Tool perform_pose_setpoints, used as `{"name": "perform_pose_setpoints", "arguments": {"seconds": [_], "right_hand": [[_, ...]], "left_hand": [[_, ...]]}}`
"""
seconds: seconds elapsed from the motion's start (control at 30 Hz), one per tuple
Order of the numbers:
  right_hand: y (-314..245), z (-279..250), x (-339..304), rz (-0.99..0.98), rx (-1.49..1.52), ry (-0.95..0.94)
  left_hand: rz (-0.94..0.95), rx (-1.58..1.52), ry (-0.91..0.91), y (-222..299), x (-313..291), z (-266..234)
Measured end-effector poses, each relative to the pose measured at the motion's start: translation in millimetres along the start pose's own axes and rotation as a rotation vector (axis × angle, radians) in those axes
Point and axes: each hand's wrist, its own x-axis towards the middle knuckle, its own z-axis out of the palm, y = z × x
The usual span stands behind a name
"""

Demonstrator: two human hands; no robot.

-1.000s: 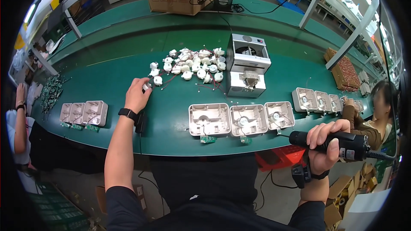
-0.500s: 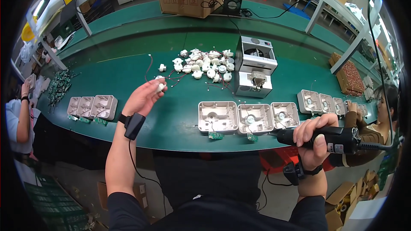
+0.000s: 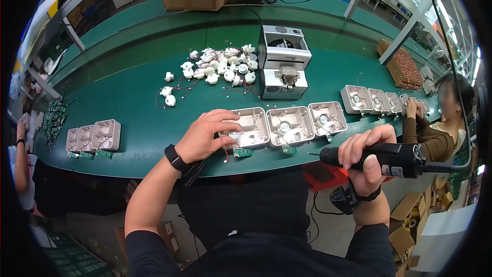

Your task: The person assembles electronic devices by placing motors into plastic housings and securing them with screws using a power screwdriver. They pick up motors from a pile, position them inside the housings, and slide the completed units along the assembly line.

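Observation:
My left hand (image 3: 204, 134) reaches into the leftmost white plastic housing (image 3: 260, 123) of the middle row, fingers curled round a small white round part (image 3: 234, 135). A thin red lead dangles below those fingers. Two neighbouring housings, the middle one (image 3: 310, 131) and the right one (image 3: 342, 118), each have a round silvery piece inside. Small green circuit boards (image 3: 243, 152) hang at their near edges. My right hand (image 3: 370, 156) grips a black electric screwdriver (image 3: 397, 160), held level at the bench's front edge with its bit pointing left towards the housings.
A heap of white wired parts (image 3: 220, 66) lies behind the housings, beside a grey-and-black machine (image 3: 285, 64). More housings stand left (image 3: 107, 136) and right (image 3: 356, 100). A cord (image 3: 446, 41) runs up from the screwdriver. At right, a co-worker (image 3: 435, 128) handles housings.
My left hand has moved right and nearer, from beside the heap into the leftmost middle housing, carrying the white part. The screwdriver stays in my right hand. The whole view has shifted.

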Motion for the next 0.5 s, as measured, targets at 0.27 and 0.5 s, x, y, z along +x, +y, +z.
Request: {"name": "perform_pose_setpoints", "arguments": {"seconds": [0.27, 0.5], "right_hand": [[0, 11, 7, 0.054, 0.090, -0.037], [25, 55, 42, 0.066, 0.111, -0.077]], "left_hand": [[0.047, 0.200, -0.059, -11, 9, 10], [0.052, 0.205, -0.042, -11, 26, 4]]}}
